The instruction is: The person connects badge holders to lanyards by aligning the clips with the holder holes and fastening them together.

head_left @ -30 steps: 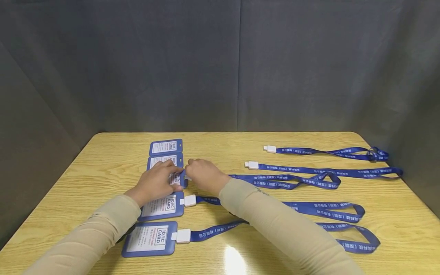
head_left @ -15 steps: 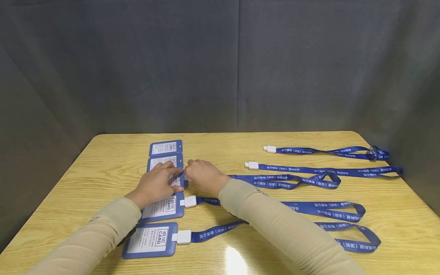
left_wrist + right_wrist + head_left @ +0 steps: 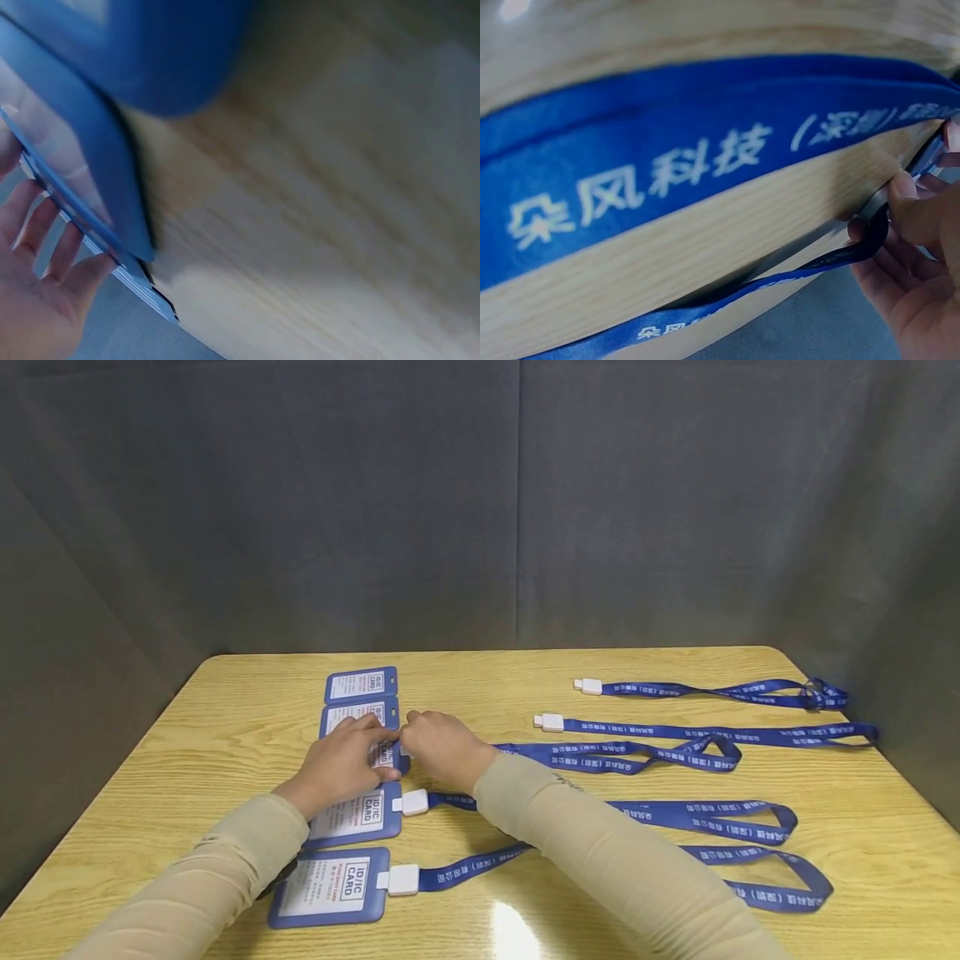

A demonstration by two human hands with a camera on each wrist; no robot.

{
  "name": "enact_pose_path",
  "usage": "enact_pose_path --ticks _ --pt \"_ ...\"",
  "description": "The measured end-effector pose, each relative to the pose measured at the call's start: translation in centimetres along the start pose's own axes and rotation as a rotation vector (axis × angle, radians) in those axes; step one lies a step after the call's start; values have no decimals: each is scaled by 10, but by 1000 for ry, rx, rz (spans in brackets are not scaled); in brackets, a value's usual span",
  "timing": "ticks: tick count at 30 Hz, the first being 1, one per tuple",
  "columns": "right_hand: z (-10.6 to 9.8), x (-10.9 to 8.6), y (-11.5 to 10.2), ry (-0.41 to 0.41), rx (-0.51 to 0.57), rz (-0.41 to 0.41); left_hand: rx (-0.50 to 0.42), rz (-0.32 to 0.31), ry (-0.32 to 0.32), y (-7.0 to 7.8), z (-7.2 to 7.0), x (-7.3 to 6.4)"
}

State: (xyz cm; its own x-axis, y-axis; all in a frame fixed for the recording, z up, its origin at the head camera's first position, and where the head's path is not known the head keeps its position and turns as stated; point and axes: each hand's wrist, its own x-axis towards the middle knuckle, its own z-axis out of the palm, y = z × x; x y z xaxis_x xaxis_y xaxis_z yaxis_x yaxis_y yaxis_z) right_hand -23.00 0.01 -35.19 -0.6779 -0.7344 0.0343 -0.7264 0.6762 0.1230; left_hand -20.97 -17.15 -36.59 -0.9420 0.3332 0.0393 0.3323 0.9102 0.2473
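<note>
In the head view my left hand (image 3: 341,764) holds a blue card holder (image 3: 390,758), the third from the back in a column, with fingers on its far edge and thumb on its near edge. Right beside it, my right hand (image 3: 442,745) pinches the end of a blue lanyard (image 3: 600,750) at the holder's slotted edge. The fingers cover the lanyard's clip, so whether it is through the slot cannot be seen. In the left wrist view the left hand (image 3: 49,274) has fingers along the holder's edge. The right wrist view shows the right hand (image 3: 919,255) holding the lanyard strap (image 3: 802,271).
Two card holders nearer me, one (image 3: 330,887) in front, are joined to lanyards by white clips (image 3: 403,880). Two others without lanyards, including one (image 3: 337,686), lie at the back. Two loose lanyards (image 3: 712,732) lie back right. Dark curtains (image 3: 517,527) surround the wooden table (image 3: 480,685).
The right hand has shifted very slightly left toward the card holder, and its lanyard has slid a little with it. The left hand keeps its hold.
</note>
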Motion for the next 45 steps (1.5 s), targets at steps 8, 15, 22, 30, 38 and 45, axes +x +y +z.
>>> enact_pose_path --ticks 8,15,22,30,38,45 --pt "-1 1 -1 0 1 24 -8 7 -13 2 -4 -1" --pt "-3 -2 0 -6 22 46 -53 16 -85 1 -13 0" --pt "-8 -12 6 -27 116 24 -119 2 -133 -4 -22 5" --pt "-10 -29 31 -23 260 74 -175 -51 -72 -8 -20 17" --pt "-15 -49 58 35 281 110 -48 -78 -1 -24 -23 26" --pt "-14 -69 86 75 220 138 11 -103 -33 -30 -21 31"
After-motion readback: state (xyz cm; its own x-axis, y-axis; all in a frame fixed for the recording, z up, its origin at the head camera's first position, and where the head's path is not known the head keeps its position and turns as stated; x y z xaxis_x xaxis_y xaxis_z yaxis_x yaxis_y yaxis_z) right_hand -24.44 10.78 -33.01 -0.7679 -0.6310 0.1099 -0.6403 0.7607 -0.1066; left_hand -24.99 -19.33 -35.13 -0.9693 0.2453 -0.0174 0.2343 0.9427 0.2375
